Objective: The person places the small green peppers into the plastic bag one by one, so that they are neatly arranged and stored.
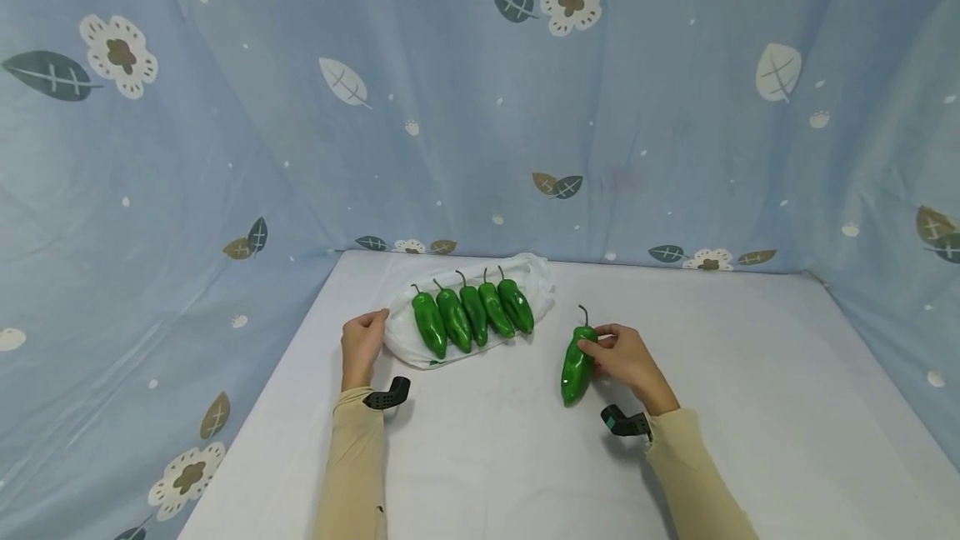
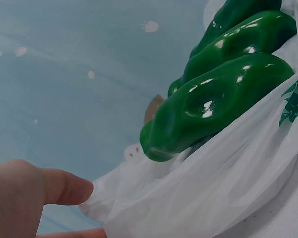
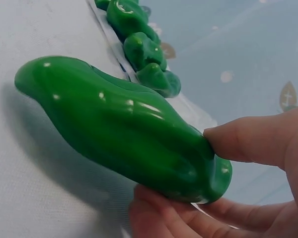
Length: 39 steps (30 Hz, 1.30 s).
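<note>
My right hand grips a glossy green pepper near its stem end, with the curved stem pointing away from me. In the right wrist view the thumb presses one side of the pepper and the fingers curl under the other. At the left, my left hand pinches the edge of a white plastic bag. The left wrist view shows the bag's edge between thumb and finger. Several more green peppers lie side by side on the bag, stems toward the back.
A white cloth covers the table. Blue curtains with flowers and leaves hang behind and at both sides. Each wrist carries a small black camera. A green print shows on the bag.
</note>
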Available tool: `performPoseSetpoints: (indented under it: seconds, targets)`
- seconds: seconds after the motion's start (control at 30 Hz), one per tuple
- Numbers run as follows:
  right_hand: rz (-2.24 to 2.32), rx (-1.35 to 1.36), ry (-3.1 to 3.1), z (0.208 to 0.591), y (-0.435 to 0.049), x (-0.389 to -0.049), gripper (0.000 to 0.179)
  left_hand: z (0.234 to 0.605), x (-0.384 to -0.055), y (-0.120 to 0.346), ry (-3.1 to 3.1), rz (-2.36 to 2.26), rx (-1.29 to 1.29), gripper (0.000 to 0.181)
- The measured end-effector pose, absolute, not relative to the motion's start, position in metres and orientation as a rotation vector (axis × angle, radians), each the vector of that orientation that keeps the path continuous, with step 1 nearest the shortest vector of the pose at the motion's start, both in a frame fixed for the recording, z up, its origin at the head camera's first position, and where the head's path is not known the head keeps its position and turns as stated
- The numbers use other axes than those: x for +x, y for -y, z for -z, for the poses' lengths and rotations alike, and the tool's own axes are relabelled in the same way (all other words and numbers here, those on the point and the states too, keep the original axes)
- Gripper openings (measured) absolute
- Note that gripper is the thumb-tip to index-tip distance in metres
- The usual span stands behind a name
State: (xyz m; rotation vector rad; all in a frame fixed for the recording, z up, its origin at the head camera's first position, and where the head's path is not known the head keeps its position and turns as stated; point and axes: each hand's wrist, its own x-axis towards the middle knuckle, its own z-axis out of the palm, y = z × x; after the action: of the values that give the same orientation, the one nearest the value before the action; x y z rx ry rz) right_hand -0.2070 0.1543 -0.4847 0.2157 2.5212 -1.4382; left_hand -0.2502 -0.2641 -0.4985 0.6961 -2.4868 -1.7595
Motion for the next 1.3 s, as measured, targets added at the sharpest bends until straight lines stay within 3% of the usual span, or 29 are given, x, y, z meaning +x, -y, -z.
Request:
performPoseSetpoints:
  seconds: [1.3]
  targets:
    - [1.611,0.182,-2.48,0.451,-0.158,-0.235,0.06,0.497,-0.25,0.263,2.49,1.762,0.708,0.054]
